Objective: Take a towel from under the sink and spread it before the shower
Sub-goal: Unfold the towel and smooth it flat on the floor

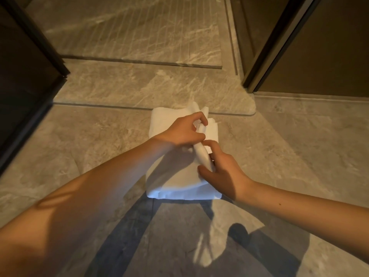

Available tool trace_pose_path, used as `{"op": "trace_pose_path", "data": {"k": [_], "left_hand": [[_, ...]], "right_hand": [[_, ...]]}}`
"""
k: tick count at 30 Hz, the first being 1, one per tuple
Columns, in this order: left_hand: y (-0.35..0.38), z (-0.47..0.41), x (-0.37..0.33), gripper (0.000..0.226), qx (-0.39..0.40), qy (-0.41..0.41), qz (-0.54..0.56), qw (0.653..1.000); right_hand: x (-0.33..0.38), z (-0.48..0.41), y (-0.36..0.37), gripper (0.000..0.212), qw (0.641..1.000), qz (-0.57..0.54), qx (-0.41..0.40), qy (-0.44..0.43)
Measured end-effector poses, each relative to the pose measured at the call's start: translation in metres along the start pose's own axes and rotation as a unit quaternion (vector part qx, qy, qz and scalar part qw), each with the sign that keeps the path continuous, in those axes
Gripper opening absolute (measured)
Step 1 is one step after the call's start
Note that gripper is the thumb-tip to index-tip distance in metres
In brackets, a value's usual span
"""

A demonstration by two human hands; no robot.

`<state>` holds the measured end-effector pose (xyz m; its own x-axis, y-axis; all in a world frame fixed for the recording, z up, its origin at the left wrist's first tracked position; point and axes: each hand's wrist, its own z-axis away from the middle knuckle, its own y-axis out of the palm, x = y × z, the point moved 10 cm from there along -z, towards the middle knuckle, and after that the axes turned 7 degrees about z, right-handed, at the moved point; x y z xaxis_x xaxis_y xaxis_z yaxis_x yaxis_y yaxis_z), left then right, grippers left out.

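- The towel [173, 174] is white and folded into a thick oblong pad. It lies on the marble floor [79, 140], and its far end sits just short of the raised stone step [139, 90] that runs across the view.
- Beyond that step lies the shower floor [129, 27], in the same veined stone with thin parallel grooves.
- The left hand [184, 130] reaches in from the lower left and is over the far half of the towel. Its grip is closed: the thumb and curled fingers pinch a bunch of the top layer, and a peak of cloth stands up past the knuckles.
- From that pinch a raised ridge of cloth runs back toward the person, down to the right hand [224, 173].
- The right hand comes in from the lower right at the near right part of the towel. Its grip is partly closed on the same ridge, with the thumb on the left side of the fold and the forefinger arched over the top. The other fingers are hidden behind the cloth.
- The two hands are close together, and the left thumb is almost touching the right forefinger.
- Only the top layer is lifted. The lower layers lie flat, and the near edge shows its stacked folds.
- A dark frame [34, 56] stands at the left, and a brown door frame [267, 48] stands at the right by the end of the step.
- Shadows of the arms fall on the floor nearer than the towel.
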<state>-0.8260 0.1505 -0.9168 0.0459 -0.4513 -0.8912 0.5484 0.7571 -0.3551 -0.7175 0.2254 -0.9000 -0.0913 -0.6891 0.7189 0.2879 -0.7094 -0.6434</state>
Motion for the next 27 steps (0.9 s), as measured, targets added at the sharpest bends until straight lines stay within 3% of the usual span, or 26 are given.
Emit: {"op": "trace_pose_path", "data": {"k": [12,19,24,27], "left_hand": [[-0.102,0.053,0.019,0.039,-0.089,-0.011,0.193,0.977],[-0.162,0.097,0.058,0.041,-0.148,-0.043,0.182,0.971],[-0.203,0.126,0.097,0.041,-0.215,-0.093,0.153,0.960],[-0.228,0.131,0.119,0.049,-0.240,-0.145,0.094,0.955]], "right_hand": [[0.074,-0.015,0.010,0.049,0.982,-0.152,0.024,-0.108],[0.110,-0.046,0.066,0.052,0.969,-0.189,0.111,-0.114],[0.135,-0.073,0.110,0.040,0.961,-0.188,0.173,-0.107],[0.130,-0.081,0.114,0.039,0.973,-0.149,0.124,-0.124]]}}
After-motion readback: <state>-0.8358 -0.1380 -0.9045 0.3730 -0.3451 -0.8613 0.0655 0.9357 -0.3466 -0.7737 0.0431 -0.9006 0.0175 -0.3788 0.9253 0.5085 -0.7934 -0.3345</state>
